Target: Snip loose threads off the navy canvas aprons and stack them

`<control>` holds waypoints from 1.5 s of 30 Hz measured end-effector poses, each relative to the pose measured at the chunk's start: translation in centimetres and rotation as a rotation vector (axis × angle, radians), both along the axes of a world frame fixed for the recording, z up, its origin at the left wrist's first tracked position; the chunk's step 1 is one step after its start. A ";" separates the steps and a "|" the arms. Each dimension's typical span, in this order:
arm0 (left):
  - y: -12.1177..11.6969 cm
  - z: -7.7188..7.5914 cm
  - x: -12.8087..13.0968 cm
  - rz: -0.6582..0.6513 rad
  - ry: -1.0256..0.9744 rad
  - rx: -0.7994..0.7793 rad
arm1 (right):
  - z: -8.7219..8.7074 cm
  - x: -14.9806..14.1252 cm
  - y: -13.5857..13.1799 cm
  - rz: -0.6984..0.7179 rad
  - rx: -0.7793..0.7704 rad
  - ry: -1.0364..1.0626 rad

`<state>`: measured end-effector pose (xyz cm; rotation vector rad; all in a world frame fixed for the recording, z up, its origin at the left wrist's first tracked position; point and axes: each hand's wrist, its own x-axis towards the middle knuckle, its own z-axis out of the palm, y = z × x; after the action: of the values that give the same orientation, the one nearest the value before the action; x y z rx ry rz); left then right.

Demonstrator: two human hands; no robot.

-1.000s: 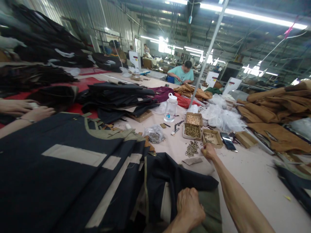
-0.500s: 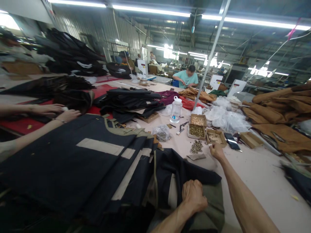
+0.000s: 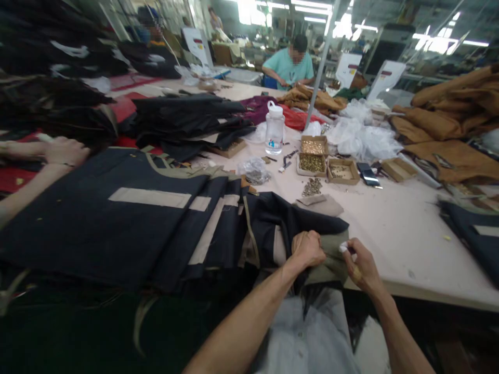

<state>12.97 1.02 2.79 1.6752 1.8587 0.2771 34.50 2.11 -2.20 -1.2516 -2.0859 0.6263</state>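
Note:
My left hand [image 3: 309, 248] is closed on a folded dark garment piece [image 3: 286, 215] with olive fabric [image 3: 329, 254] showing at its right end. The cloth lies bunched at the table's front edge. Just right of it, my right hand [image 3: 362, 264] is curled, thumb and index finger close together around a small white piece [image 3: 343, 247]. Whether that is chalk or something else, I cannot tell. It sits right at the olive fabric. To the left, a fanned stack of dark panels [image 3: 128, 223] with beige strips spreads over the table.
Ahead stand small boxes of metal fittings [image 3: 312, 163], a loose fittings pile [image 3: 312, 187], a water bottle [image 3: 275, 130] and a phone [image 3: 369, 175]. A co-worker's hand [image 3: 64, 150] is at the left. Brown garments [image 3: 448, 122] are heaped right; a pole [image 3: 322, 67] rises behind.
My right hand has come back from beside the fittings boxes to the olive fabric. My left hand keeps its hold on the garment. The view has tilted downward.

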 end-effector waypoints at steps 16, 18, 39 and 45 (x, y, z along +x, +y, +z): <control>0.0 -0.4 0.0 -0.026 -0.018 0.031 | -2.3 -1.5 0.3 0.218 0.119 -0.285; 0.0 -0.4 0.0 -0.024 -0.019 0.028 | -2.3 -1.5 0.4 0.195 0.096 -0.274; 0.3 -0.4 -0.3 -0.031 -0.054 0.036 | 0.2 -1.7 6.3 0.116 -0.683 -0.139; 0.1 -0.9 -0.7 -0.021 -0.068 0.062 | 1.1 -2.9 7.7 0.094 -0.614 -0.447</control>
<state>12.30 1.10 1.88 1.7048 1.7984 0.3812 31.64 9.77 -1.08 -1.7637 -2.4164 1.1820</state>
